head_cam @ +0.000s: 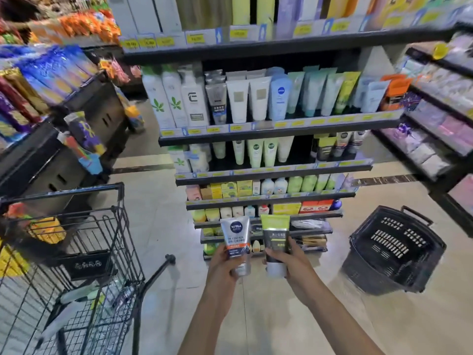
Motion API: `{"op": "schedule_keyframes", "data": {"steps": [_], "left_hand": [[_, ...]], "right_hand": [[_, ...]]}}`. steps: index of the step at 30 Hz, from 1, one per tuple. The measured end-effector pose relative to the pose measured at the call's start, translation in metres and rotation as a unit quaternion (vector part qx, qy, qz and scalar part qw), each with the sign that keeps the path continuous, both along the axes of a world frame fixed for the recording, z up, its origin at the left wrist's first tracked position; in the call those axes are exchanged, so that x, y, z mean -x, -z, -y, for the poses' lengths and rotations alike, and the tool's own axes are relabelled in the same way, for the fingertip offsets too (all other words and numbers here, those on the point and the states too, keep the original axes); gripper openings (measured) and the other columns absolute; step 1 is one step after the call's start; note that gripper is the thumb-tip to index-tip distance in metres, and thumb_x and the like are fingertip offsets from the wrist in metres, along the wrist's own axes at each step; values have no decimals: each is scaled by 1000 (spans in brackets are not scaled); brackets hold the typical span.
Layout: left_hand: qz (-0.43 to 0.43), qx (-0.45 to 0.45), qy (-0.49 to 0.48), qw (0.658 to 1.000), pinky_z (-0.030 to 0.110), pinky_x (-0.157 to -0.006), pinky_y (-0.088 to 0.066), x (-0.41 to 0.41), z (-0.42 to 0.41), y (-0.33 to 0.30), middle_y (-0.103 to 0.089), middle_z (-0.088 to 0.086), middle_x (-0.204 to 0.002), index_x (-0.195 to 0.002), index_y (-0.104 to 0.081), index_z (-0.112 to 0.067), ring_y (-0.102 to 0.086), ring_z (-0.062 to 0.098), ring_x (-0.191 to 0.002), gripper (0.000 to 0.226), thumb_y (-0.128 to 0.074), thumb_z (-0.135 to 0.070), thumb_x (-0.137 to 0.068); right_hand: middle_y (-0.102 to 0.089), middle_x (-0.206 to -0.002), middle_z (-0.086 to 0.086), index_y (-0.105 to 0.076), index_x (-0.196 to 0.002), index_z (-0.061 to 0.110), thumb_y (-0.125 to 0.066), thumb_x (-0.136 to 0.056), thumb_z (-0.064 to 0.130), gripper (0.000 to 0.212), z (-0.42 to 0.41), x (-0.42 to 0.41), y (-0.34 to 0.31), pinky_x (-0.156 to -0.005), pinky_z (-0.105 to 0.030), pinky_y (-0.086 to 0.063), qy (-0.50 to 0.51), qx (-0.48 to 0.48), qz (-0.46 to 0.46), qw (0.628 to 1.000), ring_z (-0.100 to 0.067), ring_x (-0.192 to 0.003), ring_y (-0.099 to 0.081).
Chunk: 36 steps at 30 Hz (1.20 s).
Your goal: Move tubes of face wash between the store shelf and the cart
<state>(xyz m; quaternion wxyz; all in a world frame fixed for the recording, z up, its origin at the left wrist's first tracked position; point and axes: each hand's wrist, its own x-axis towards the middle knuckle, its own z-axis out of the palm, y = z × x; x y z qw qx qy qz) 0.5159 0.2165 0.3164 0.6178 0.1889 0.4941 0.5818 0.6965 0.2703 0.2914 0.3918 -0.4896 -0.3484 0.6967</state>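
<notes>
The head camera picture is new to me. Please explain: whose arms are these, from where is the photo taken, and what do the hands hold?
There is no machine here. A person wears one wide-angle camera on the head, looking forward and down, so the two bare arms are the person's own.

The left hand grips a silver-white plastic tube with a dark blue round logo and an orange band. The right hand grips a black plastic tube with a lime-green top. Both tubes stand cap down.

Ahead is a dark store shelf unit stocked with tubes and bottles. At the left stands a black wire shopping cart with goods inside. A black plastic basket sits on the floor at the right.
</notes>
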Motion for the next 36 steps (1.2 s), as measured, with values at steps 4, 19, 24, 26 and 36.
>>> {"op": "schedule_keyframes", "data": {"steps": [4,19,24,26,36], "left_hand": [[-7,-2,-12,1000,41,-84,-50,-41,-25,-4,-73,19,-112,-129,-62,-3,-72,27,-99,58,-78,6,-74],[-36,19,-6,999,37,-85,-54,-140,-123,7,-75,14,-117,-125,-64,-9,-69,35,-111,54,-77,9,-76],[-29,19,14,999,47,-105,-50,-150,-172,14,-74,15,-120,-126,-64,-10,-65,41,-120,49,-70,14,-84],[-18,18,22,999,48,-110,-46,-152,-189,13,-75,13,-120,-124,-65,-13,-65,40,-121,48,-68,14,-84],[-16,28,10,999,54,-112,-43,-156,-238,24,-74,12,-120,-127,-63,-14,-69,36,-115,49,-67,13,-87]], "right_hand": [[-76,-111,-15,-64,-128,17,-85,-81,10,52,-30,-44,5,-93,-49,-51,-6,-8,-2,1000,-32,-97,-71],[-77,-116,-4,-61,-126,24,-95,-58,32,76,-123,-136,23,-106,-55,-50,39,-8,6,999,-31,-112,-70],[-76,-117,-10,-63,-127,17,-93,-65,25,69,-167,-141,21,-102,-54,-53,51,-31,27,998,-36,-111,-70],[-77,-114,-9,-64,-125,15,-92,-66,23,66,-188,-141,18,-100,-53,-54,56,-34,44,997,-34,-107,-72],[-79,-103,4,-66,-116,17,-88,-78,12,44,-291,-134,10,-86,-30,-57,70,-73,133,986,-14,-96,-74]]}}
